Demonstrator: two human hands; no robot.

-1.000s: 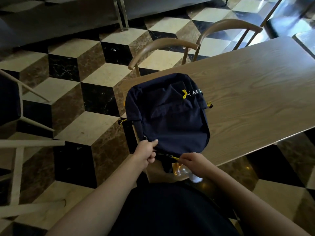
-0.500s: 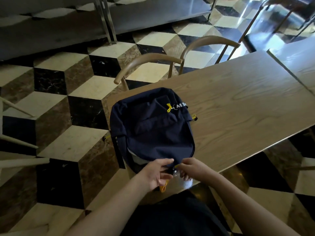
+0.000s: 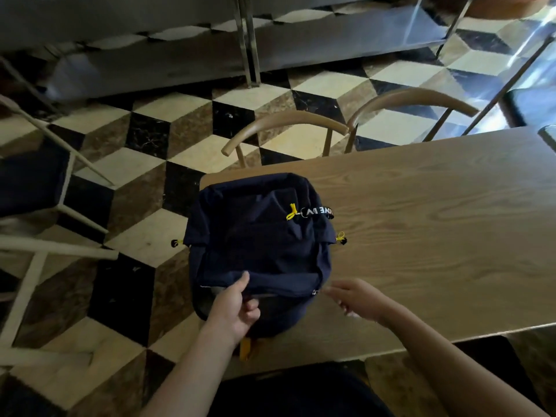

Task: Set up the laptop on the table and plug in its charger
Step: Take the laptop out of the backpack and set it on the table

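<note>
Wooden tabletop (image 3: pixel 421 236), light oak grain, runs from centre to the right edge; its near-left corner is rounded. A second dark, glossy surface (image 3: pixel 547 136) shows at the far right, just beyond the tabletop's end.

Navy backpack (image 3: pixel 258 245) lies flat on the tabletop's left end, its left side reaching the table edge. Yellow zipper pulls (image 3: pixel 290 212) sit on its front, beside a black strap with white lettering (image 3: pixel 319 211). More yellow-and-black cord ends (image 3: pixel 341 238) stick out at the right side. An orange-yellow tab (image 3: pixel 246 349) hangs below the near end.

Left hand (image 3: pixel 233 308): fingers curled on the bag's near opening edge, thumb on top, pinching the fabric. Right hand (image 3: pixel 355 299): fingers drawn narrow at the right end of the zipper line, by a small metal slider (image 3: pixel 315 292); motion blur, so what they pinch cannot be told for sure. No laptop or charger is visible; whether either is in the bag cannot be told.

Room: floor (image 3: pixel 168 152) of cream, brown and black marble in a cube pattern. Two chairs with curved wooden backs (image 3: pixel 285 124) stand at the far side of the tabletop. Pale chair frames (image 3: pixel 39 248) with a dark seat to the left. A low grey metal shelf (image 3: pixel 301 46) with chrome legs lines the far side.
</note>
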